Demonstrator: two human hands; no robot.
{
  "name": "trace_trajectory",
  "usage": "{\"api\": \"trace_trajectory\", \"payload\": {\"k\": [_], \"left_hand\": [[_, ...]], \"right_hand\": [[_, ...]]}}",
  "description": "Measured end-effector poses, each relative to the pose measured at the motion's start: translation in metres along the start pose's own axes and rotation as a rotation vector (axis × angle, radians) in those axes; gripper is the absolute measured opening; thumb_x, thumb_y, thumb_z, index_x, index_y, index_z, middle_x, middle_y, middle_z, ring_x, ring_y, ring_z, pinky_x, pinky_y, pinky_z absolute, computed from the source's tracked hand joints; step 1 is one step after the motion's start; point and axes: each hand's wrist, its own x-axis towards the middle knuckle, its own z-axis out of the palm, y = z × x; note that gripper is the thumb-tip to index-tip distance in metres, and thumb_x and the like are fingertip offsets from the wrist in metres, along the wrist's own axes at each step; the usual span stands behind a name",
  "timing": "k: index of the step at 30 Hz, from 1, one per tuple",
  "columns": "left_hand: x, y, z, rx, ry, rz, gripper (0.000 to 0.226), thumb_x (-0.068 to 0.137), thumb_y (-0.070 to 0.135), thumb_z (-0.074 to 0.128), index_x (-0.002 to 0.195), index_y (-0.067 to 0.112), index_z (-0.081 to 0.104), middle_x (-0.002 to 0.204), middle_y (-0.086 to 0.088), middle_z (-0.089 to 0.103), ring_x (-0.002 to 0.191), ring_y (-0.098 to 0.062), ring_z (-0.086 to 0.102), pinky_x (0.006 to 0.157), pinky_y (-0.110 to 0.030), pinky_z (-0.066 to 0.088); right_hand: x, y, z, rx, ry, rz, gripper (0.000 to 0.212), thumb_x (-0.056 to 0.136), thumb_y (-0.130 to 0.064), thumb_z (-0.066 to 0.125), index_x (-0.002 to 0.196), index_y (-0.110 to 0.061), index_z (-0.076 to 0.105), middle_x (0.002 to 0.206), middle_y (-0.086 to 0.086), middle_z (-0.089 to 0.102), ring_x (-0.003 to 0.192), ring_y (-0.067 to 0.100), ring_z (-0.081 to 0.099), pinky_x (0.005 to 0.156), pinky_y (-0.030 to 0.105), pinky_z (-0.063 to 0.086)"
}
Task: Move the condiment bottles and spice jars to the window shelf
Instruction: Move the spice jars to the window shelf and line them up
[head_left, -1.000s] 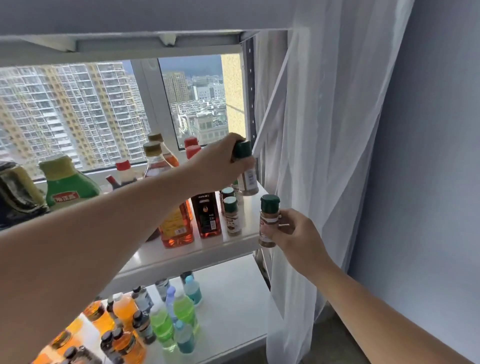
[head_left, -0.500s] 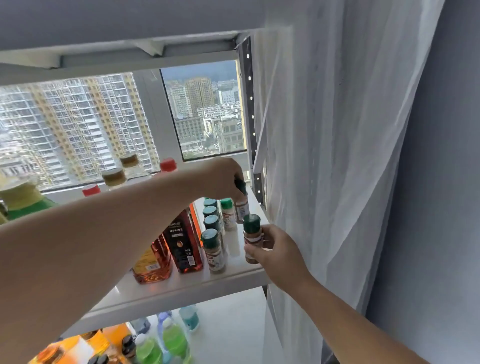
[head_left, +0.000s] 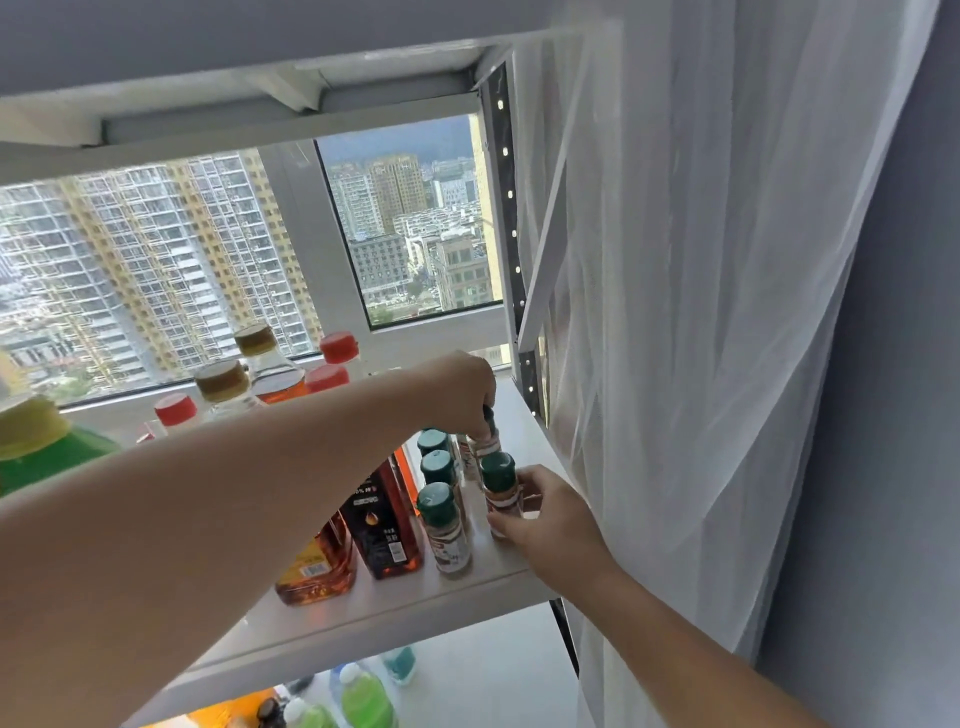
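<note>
The left hand (head_left: 457, 395) covered the rear spice jar (head_left: 488, 441) at its cap, and that jar's base was hidden behind the front jar (head_left: 500, 483). The right hand (head_left: 550, 514) masked the front jar's lower label. The left forearm (head_left: 234, 519) blocked the oil bottles (head_left: 317, 566) mid-body. The green bottle (head_left: 47, 457) ran off the left edge. Label print was too small to read.

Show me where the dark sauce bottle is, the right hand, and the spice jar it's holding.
dark sauce bottle (head_left: 383, 530), head view, on its black label.
right hand (head_left: 550, 519), head view, on the back of the hand.
spice jar (head_left: 502, 491), head view, on the label below the green cap.
</note>
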Motion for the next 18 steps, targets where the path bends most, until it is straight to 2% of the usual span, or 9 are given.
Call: {"api": "trace_trajectory", "payload": {"k": [1, 3, 6, 8, 11, 16, 18], "left_hand": [[0.002, -0.002, 0.004, 0.004, 0.0, 0.006, 0.034, 0.084, 0.033, 0.075, 0.111, 0.012, 0.077, 0.104, -0.005, 0.077, 0.097, -0.024, 0.07, 0.083, -0.037, 0.06], [0.007, -0.005, 0.011, 0.034, -0.013, 0.008, 0.035, 0.083, 0.034, 0.075, 0.109, 0.011, 0.077, 0.105, -0.005, 0.078, 0.095, -0.023, 0.071, 0.082, -0.037, 0.059], [0.009, -0.007, 0.019, 0.072, -0.017, 0.003, 0.035, 0.083, 0.035, 0.075, 0.109, 0.012, 0.077, 0.102, -0.003, 0.075, 0.083, -0.02, 0.06, 0.071, -0.033, 0.054], [0.009, -0.009, 0.022, 0.079, -0.014, -0.002, 0.035, 0.083, 0.035, 0.075, 0.11, 0.013, 0.076, 0.103, -0.002, 0.074, 0.087, -0.021, 0.063, 0.068, -0.032, 0.052], [0.011, -0.011, 0.026, 0.095, -0.002, -0.003, 0.034, 0.083, 0.036, 0.076, 0.11, 0.015, 0.076, 0.106, -0.003, 0.074, 0.099, -0.024, 0.069, 0.073, -0.034, 0.057], [0.012, -0.01, 0.031, 0.118, 0.026, 0.022, 0.034, 0.086, 0.033, 0.073, 0.117, 0.018, 0.073, 0.107, -0.001, 0.068, 0.098, -0.022, 0.065, 0.067, -0.029, 0.048], [0.013, -0.011, 0.031, 0.129, 0.023, 0.036, 0.034, 0.087, 0.034, 0.071, 0.116, 0.018, 0.073, 0.107, -0.001, 0.068, 0.099, -0.022, 0.065, 0.071, -0.031, 0.053]], "right_hand": [[0.0, 0.0, 0.002, 0.001, -0.003, 0.003, 0.036, 0.08, -0.027, 0.082, 0.114, -0.024, 0.069, 0.106, -0.01, 0.073, 0.098, 0.01, 0.067, 0.092, 0.033, 0.054], [0.001, 0.001, 0.004, 0.007, 0.005, 0.002, 0.036, 0.08, -0.029, 0.082, 0.113, -0.025, 0.068, 0.106, -0.01, 0.073, 0.098, 0.01, 0.067, 0.092, 0.034, 0.055], [0.004, 0.0, 0.005, 0.025, 0.006, 0.007, 0.036, 0.082, -0.029, 0.081, 0.114, -0.025, 0.066, 0.107, -0.01, 0.072, 0.098, 0.009, 0.066, 0.09, 0.031, 0.055], [0.005, -0.001, 0.005, 0.038, -0.004, 0.013, 0.036, 0.083, -0.028, 0.081, 0.114, -0.025, 0.063, 0.107, -0.012, 0.071, 0.099, 0.007, 0.066, 0.088, 0.029, 0.055], [0.006, -0.001, 0.008, 0.055, -0.007, 0.021, 0.036, 0.082, -0.029, 0.081, 0.113, -0.025, 0.062, 0.105, -0.013, 0.071, 0.097, 0.005, 0.066, 0.085, 0.028, 0.055], [0.009, 0.0, 0.013, 0.055, -0.017, 0.028, 0.034, 0.083, -0.029, 0.081, 0.113, -0.025, 0.064, 0.104, -0.013, 0.071, 0.097, 0.003, 0.066, 0.085, 0.026, 0.055], [0.009, 0.001, 0.015, 0.048, -0.021, 0.025, 0.034, 0.083, -0.029, 0.08, 0.113, -0.025, 0.065, 0.104, -0.013, 0.071, 0.097, 0.002, 0.066, 0.086, 0.025, 0.055]]}}
